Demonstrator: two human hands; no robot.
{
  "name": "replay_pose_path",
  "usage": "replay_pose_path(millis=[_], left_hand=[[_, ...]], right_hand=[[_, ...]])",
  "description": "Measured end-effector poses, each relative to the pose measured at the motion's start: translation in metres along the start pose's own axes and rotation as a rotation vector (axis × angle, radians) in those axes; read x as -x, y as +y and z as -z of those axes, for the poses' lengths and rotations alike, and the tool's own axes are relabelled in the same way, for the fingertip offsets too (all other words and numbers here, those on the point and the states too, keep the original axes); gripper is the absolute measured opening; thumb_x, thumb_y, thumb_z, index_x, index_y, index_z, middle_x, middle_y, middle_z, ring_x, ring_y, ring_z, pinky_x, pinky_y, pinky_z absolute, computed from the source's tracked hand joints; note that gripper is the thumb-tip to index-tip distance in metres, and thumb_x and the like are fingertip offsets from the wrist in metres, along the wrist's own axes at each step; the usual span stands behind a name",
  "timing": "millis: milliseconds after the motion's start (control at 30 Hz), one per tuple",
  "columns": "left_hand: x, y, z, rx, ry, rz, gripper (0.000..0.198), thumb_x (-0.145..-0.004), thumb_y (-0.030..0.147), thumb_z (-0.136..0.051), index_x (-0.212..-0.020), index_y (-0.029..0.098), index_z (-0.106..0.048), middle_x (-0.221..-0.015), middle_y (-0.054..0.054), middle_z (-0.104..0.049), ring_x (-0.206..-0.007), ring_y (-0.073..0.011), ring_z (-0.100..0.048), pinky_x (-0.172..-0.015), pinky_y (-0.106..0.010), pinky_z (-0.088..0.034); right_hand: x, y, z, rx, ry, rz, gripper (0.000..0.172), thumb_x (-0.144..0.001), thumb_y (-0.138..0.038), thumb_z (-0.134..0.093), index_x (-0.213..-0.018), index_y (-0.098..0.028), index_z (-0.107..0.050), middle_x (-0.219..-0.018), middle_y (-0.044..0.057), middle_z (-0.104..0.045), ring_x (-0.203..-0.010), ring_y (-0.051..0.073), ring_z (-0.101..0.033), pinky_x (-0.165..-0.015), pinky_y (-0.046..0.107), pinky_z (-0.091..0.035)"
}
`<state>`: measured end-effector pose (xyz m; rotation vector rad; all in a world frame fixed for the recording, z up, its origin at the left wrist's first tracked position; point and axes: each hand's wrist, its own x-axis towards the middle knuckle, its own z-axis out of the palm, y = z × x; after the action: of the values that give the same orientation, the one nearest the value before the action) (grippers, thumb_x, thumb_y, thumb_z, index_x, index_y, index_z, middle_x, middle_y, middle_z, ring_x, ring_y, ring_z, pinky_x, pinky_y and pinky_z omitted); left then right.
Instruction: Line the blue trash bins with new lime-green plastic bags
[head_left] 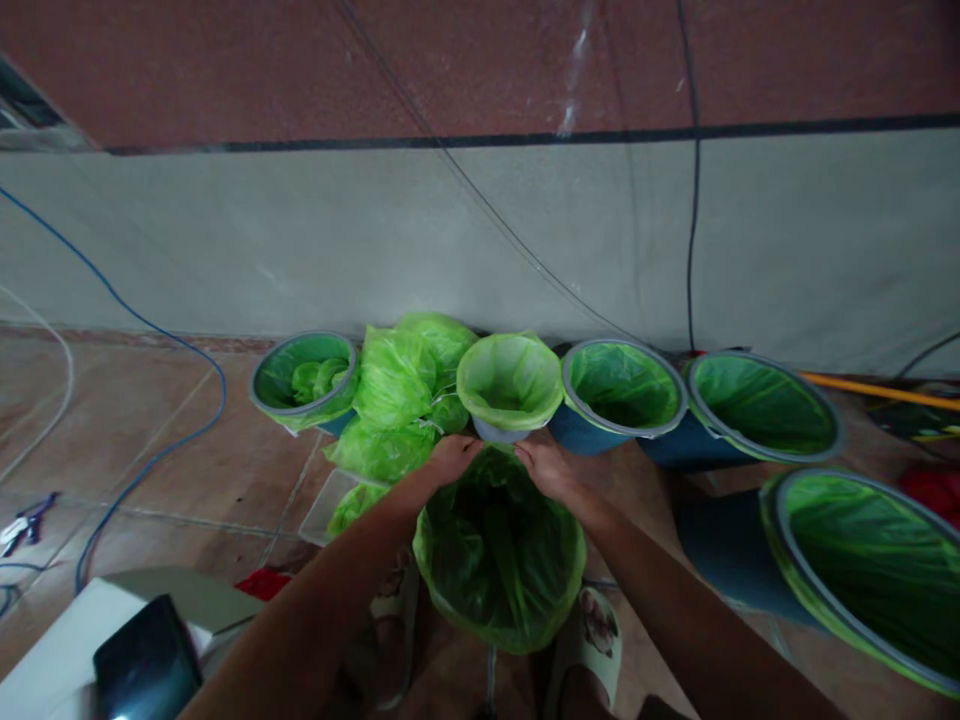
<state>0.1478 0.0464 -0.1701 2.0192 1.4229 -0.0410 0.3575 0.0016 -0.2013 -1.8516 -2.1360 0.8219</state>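
Note:
A small bin lined with a green plastic bag (499, 560) stands between my feet. My left hand (450, 460) and my right hand (547, 468) both rest on the far rim of this bag, fingers curled over its edge. Just beyond my hands stands another bin (510, 385) with a green bag pulled over its rim. Loose crumpled green bags (397, 395) lie heaped to the left of it.
Several blue bins with green liners line the grey wall: one at the left (304, 380), others at the right (622, 390), (761, 405), (862, 570). A blue cable (150, 330) runs across the tiled floor. A white box with a dark device (146, 665) sits at bottom left.

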Motion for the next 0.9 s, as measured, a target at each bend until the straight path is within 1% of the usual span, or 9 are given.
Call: replay_pose_path(millis=[133,333,400,467,533,567,733,833,900], left_hand=[[0.012,-0.015,-0.004,-0.193,0.048,-0.137,0.030,-0.095,0.031,-0.042,-0.105,0.019,-0.068,-0.096,-0.008,-0.072,-0.091,-0.0201,-0.066,-0.084,-0.028,-0.048],[0.011,-0.020,-0.010,-0.267,0.053,0.009,0.026,-0.089,0.031,-0.051,-0.107,0.020,-0.066,-0.102,-0.009,-0.071,-0.100,-0.0247,-0.066,-0.087,-0.033,-0.048],[0.012,-0.021,-0.009,-0.234,0.041,0.033,0.034,-0.085,0.033,-0.057,-0.116,0.019,-0.063,-0.106,-0.010,-0.070,-0.102,-0.0264,-0.065,-0.088,-0.035,-0.049],[0.014,-0.026,-0.004,-0.146,0.058,0.066,0.058,-0.078,0.039,-0.066,-0.131,0.017,-0.054,-0.112,-0.012,-0.068,-0.105,-0.0281,-0.064,-0.090,-0.036,-0.049],[0.016,-0.034,0.004,-0.019,0.078,0.081,0.080,-0.071,0.045,-0.073,-0.139,0.013,-0.045,-0.119,-0.013,-0.066,-0.108,-0.0287,-0.063,-0.093,-0.036,-0.049],[0.017,-0.039,0.009,0.042,0.079,0.076,0.083,-0.068,0.048,-0.074,-0.139,0.013,-0.045,-0.121,-0.014,-0.065,-0.108,-0.0283,-0.063,-0.093,-0.036,-0.049],[0.018,-0.058,0.024,0.237,0.091,0.065,0.060,-0.076,0.055,-0.063,-0.122,0.016,-0.060,-0.119,-0.009,-0.067,-0.103,-0.0231,-0.065,-0.091,-0.031,-0.050],[0.015,-0.057,0.024,0.263,0.139,0.101,0.048,-0.090,0.052,-0.045,-0.114,0.015,-0.064,-0.113,-0.008,-0.070,-0.100,-0.0194,-0.065,-0.088,-0.028,-0.050],[0.011,-0.052,0.024,0.212,0.136,0.134,0.049,-0.096,0.047,-0.032,-0.107,0.014,-0.067,-0.106,-0.008,-0.071,-0.096,-0.0180,-0.066,-0.084,-0.026,-0.050]], right_hand=[[0.008,0.009,-0.004,0.039,-0.024,-0.025,0.034,-0.094,-0.022,-0.040,-0.120,-0.017,-0.063,-0.096,0.009,-0.072,-0.089,0.021,-0.065,-0.079,0.027,-0.042],[0.014,0.012,-0.004,0.085,-0.064,-0.103,0.029,-0.096,-0.024,-0.039,-0.108,-0.016,-0.064,-0.098,0.010,-0.071,-0.091,0.019,-0.064,-0.077,0.025,-0.041],[0.016,0.012,-0.002,0.083,-0.063,-0.141,0.028,-0.097,-0.025,-0.038,-0.105,-0.015,-0.063,-0.099,0.010,-0.071,-0.091,0.018,-0.064,-0.076,0.024,-0.041],[0.019,0.010,-0.003,0.050,-0.039,-0.185,0.028,-0.097,-0.025,-0.038,-0.103,-0.016,-0.064,-0.099,0.010,-0.071,-0.092,0.018,-0.064,-0.076,0.024,-0.041],[0.027,0.007,-0.006,-0.013,0.017,-0.257,0.029,-0.097,-0.026,-0.038,-0.103,-0.017,-0.064,-0.097,0.009,-0.071,-0.092,0.018,-0.064,-0.076,0.024,-0.041],[0.032,0.004,-0.010,-0.048,0.053,-0.310,0.029,-0.097,-0.026,-0.037,-0.104,-0.017,-0.064,-0.097,0.010,-0.071,-0.091,0.019,-0.065,-0.075,0.024,-0.042],[0.069,-0.022,-0.045,-0.099,0.291,-0.653,0.039,-0.097,-0.027,-0.031,-0.112,-0.010,-0.062,-0.101,0.019,-0.070,-0.090,0.025,-0.067,-0.075,0.031,-0.045],[0.094,-0.032,-0.061,-0.144,0.392,-0.687,0.046,-0.097,-0.034,-0.027,-0.118,-0.010,-0.059,-0.096,0.020,-0.070,-0.085,0.028,-0.068,-0.069,0.034,-0.046],[0.100,-0.031,-0.057,-0.122,0.494,-0.662,0.053,-0.096,-0.046,-0.030,-0.124,-0.009,-0.056,-0.104,0.023,-0.069,-0.092,0.031,-0.066,-0.072,0.036,-0.047]])
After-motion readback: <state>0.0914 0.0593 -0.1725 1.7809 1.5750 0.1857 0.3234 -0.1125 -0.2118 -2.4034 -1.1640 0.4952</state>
